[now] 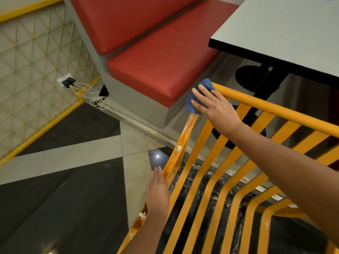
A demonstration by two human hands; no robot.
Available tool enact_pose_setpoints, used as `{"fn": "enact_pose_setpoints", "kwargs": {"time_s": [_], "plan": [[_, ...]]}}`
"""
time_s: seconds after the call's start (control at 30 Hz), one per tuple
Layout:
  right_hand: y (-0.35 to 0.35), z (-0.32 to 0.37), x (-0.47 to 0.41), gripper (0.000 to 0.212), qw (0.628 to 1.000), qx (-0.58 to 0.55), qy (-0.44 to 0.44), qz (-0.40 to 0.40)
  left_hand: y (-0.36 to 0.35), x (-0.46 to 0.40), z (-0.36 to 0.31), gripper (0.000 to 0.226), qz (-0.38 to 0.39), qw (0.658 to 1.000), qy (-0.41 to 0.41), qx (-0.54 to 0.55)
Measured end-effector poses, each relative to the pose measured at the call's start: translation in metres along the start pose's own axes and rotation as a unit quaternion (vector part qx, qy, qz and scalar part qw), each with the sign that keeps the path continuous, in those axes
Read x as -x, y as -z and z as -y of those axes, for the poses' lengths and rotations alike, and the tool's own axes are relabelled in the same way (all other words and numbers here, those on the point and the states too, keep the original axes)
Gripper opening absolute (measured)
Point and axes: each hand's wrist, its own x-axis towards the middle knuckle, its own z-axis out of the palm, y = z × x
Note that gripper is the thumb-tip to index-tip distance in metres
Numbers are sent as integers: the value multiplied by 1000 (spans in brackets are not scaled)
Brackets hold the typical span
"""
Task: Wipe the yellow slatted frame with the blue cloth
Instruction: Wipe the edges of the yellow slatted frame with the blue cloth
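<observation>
The yellow slatted frame (216,176) fills the lower right, with a top rail running right and several slats bending down to the floor. Its left end slat looks wet, with white foam specks. The blue cloth (192,105) lies bunched over the frame's top left corner. My right hand (214,105) presses flat on the cloth with straight fingers. My left hand (157,189) rests with straight fingers against the side of the left end slat, lower down.
A red padded bench (156,74) stands just beyond the frame's corner. A grey table (286,33) on a black pedestal overhangs at the upper right. A wall socket with chargers and white cables (69,82) sits at the left. Tiled floor (73,180) lies left.
</observation>
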Motion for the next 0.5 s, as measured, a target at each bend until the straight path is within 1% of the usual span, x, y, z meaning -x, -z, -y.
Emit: {"fn": "enact_pose_setpoints", "kwargs": {"time_s": [0.1,0.2,0.23,0.3,0.4,0.5], "plan": [[-7,10,2,50,1000,-8,-28,1,-2,0,2,58,-1,1000,4,16],[-18,29,9,55,1000,-21,-10,20,-2,-1,5,59,8,1000,-7,27],[-19,28,10,59,1000,-17,-1,22,-3,-1,5,60,12,999,-10,33],[-15,18,8,60,1000,-7,8,10,-3,-1,6,60,17,999,-11,48],[-6,4,3,57,999,-17,-27,0,-4,-2,7,60,20,998,-9,57],[-11,19,7,60,997,-37,-63,0,-5,-1,6,61,18,997,-3,73]]}}
